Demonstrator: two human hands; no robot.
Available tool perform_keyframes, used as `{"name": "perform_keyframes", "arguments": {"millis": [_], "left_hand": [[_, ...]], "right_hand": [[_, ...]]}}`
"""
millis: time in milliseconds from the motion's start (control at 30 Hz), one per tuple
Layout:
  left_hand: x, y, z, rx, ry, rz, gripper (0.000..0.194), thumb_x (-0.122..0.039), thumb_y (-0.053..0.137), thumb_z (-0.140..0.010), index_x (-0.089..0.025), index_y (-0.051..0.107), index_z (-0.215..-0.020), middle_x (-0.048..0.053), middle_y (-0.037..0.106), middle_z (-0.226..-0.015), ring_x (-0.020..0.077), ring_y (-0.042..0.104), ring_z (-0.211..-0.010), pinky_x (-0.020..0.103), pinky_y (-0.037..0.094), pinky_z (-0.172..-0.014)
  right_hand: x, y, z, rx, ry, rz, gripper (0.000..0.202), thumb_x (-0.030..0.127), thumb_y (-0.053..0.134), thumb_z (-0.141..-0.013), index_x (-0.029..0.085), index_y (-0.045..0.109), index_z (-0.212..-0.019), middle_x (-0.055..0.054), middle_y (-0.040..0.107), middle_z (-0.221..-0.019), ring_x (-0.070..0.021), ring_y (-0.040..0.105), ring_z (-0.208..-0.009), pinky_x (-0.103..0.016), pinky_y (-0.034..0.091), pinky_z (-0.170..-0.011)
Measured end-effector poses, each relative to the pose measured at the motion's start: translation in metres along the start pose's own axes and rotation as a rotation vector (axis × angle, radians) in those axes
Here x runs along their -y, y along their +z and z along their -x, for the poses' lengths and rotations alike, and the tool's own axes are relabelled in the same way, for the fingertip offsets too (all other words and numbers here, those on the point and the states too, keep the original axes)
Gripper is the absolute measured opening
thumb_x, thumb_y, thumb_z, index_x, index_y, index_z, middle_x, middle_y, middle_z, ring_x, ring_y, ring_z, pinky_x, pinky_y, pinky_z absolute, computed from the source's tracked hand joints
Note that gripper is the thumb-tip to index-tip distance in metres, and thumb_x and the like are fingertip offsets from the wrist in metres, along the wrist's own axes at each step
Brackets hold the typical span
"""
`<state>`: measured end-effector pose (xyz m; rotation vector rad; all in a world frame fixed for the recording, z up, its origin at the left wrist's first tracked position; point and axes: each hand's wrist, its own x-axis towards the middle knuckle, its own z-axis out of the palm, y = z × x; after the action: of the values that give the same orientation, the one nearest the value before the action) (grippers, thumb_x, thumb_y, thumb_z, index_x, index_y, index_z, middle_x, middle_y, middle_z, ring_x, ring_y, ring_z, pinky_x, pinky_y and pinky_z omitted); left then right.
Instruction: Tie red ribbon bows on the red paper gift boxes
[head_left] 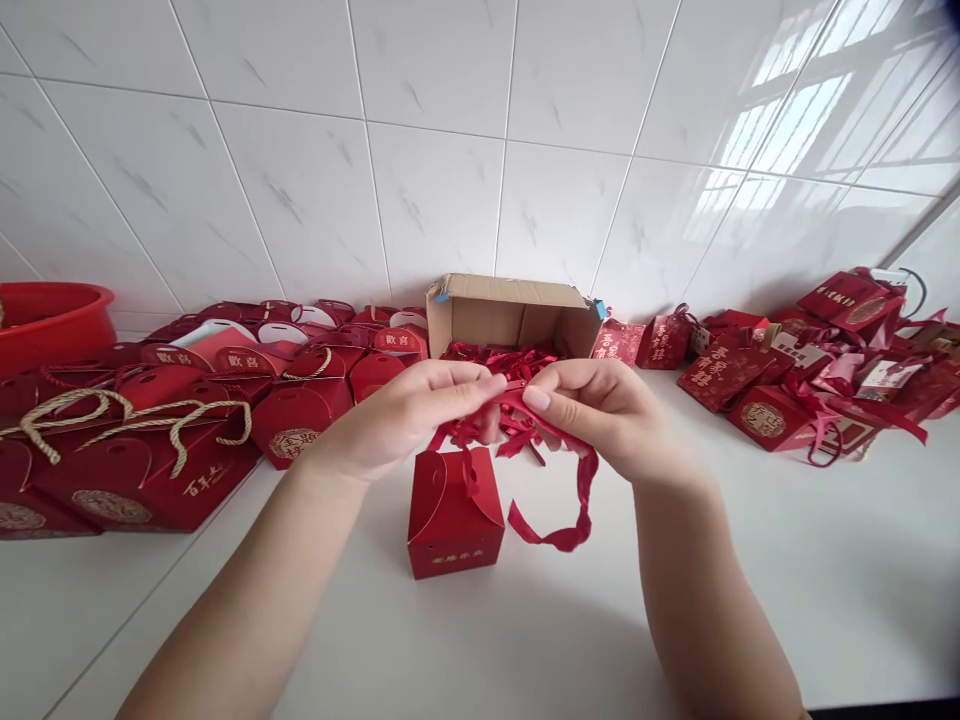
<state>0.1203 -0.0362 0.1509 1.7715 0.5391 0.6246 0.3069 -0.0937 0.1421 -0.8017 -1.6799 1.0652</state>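
Observation:
A red ribbon point(583, 500) is pinched between the fingertips of my left hand point(424, 405) and my right hand point(600, 410), which nearly touch each other. Its loose end curls down below my right hand. Just beneath my left hand, a small red box point(456, 520) with gold lettering stands upright on the white table, a strip of ribbon hanging over its top. Behind my hands, an open cardboard box point(517, 290) lies with a heap of red ribbons point(536, 358) at its mouth, partly hidden by my fingers.
Several red gift boxes point(300, 400), some with cream rope handles, crowd the left side. A red basin point(56, 320) sits at the far left. More small red boxes point(769, 415) are piled at the right. A tiled wall point(442, 190) rises behind.

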Motion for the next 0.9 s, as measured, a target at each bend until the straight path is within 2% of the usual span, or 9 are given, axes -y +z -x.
{"name": "perform_keyframes", "arguments": {"millis": [100, 233, 400, 600, 700, 767, 800, 867, 900], "left_hand": [[-0.001, -0.007, 0.009, 0.016, -0.034, -0.057, 0.036, -0.043, 0.056, -0.084, -0.02, 0.047, -0.059, -0.004, 0.044, -0.051, 0.0105, 0.044, -0.049, 0.026, 0.038, -0.052], [-0.011, -0.021, 0.026, -0.119, -0.027, -0.257, 0.037, -0.045, 0.059, -0.079, -0.02, 0.045, -0.055, -0.004, 0.04, -0.049, 0.0085, 0.034, -0.043, 0.024, 0.028, -0.043], [-0.02, -0.04, 0.049, -0.233, 0.023, -0.546, 0.033, -0.039, 0.059, -0.08, -0.02, 0.049, -0.055, -0.004, 0.042, -0.048, 0.0082, 0.036, -0.045, 0.023, 0.026, -0.043], [-0.015, -0.066, 0.063, -0.334, -0.006, -0.456, 0.033, -0.039, 0.06, -0.079, -0.019, 0.052, -0.053, -0.003, 0.04, -0.049, 0.0084, 0.038, -0.046, 0.024, 0.028, -0.046], [-0.016, -0.06, 0.057, -0.372, -0.038, -0.463, 0.033, -0.04, 0.061, -0.079, -0.019, 0.053, -0.055, -0.003, 0.041, -0.049, 0.0084, 0.038, -0.045, 0.023, 0.027, -0.044], [-0.016, -0.046, 0.048, -0.34, -0.044, -0.521, 0.032, -0.041, 0.061, -0.079, -0.019, 0.054, -0.057, -0.004, 0.043, -0.05, 0.0082, 0.038, -0.046, 0.022, 0.027, -0.043], [-0.016, -0.038, 0.043, -0.302, -0.037, -0.548, 0.03, -0.041, 0.061, -0.079, -0.019, 0.055, -0.059, -0.004, 0.045, -0.051, 0.0083, 0.039, -0.046, 0.022, 0.028, -0.044], [-0.011, -0.021, 0.034, -0.192, -0.015, -0.588, 0.028, -0.043, 0.064, -0.077, -0.02, 0.06, -0.062, -0.004, 0.051, -0.054, 0.0092, 0.044, -0.05, 0.021, 0.032, -0.046], [-0.008, -0.013, 0.031, -0.142, -0.013, -0.605, 0.026, -0.044, 0.064, -0.077, -0.021, 0.062, -0.063, -0.004, 0.053, -0.056, 0.0099, 0.045, -0.052, 0.021, 0.033, -0.046]], "right_hand": [[0.003, -0.005, 0.002, -0.001, 0.021, 0.069, 0.031, 0.035, 0.062, -0.086, 0.016, 0.058, -0.062, 0.004, 0.047, -0.054, -0.0075, 0.044, -0.05, -0.022, 0.035, -0.046], [0.006, -0.017, 0.007, 0.055, 0.067, 0.16, 0.037, 0.036, 0.063, -0.085, 0.017, 0.052, -0.055, 0.005, 0.041, -0.049, -0.0055, 0.033, -0.045, -0.022, 0.024, -0.04], [0.007, -0.037, 0.015, 0.015, 0.043, 0.229, 0.043, 0.037, 0.065, -0.083, 0.02, 0.046, -0.048, 0.005, 0.036, -0.046, -0.0065, 0.031, -0.042, -0.025, 0.023, -0.042], [0.009, -0.057, 0.026, -0.01, 0.094, 0.387, 0.049, 0.041, 0.064, -0.083, 0.02, 0.041, -0.046, 0.004, 0.037, -0.046, -0.007, 0.03, -0.043, -0.026, 0.023, -0.042], [0.003, -0.062, 0.026, -0.035, 0.214, 0.594, 0.044, 0.046, 0.067, -0.078, 0.02, 0.049, -0.048, 0.002, 0.049, -0.051, -0.0086, 0.041, -0.046, -0.026, 0.029, -0.043], [-0.002, -0.055, 0.023, -0.078, 0.24, 0.73, 0.03, 0.05, 0.071, -0.073, 0.022, 0.067, -0.067, -0.002, 0.065, -0.073, -0.0163, 0.058, -0.067, -0.027, 0.042, -0.054], [-0.004, -0.048, 0.02, -0.105, 0.218, 0.747, 0.031, 0.052, 0.072, -0.071, 0.023, 0.071, -0.084, -0.004, 0.068, -0.09, -0.0215, 0.062, -0.084, -0.03, 0.048, -0.065], [-0.007, -0.027, 0.012, -0.113, 0.132, 0.615, 0.05, 0.053, 0.07, -0.073, 0.024, 0.065, -0.113, -0.007, 0.062, -0.119, -0.0268, 0.056, -0.11, -0.036, 0.049, -0.084], [-0.008, -0.015, 0.008, -0.06, 0.098, 0.47, 0.053, 0.052, 0.067, -0.077, 0.023, 0.06, -0.12, -0.008, 0.059, -0.124, -0.0258, 0.055, -0.114, -0.036, 0.049, -0.087]]}}
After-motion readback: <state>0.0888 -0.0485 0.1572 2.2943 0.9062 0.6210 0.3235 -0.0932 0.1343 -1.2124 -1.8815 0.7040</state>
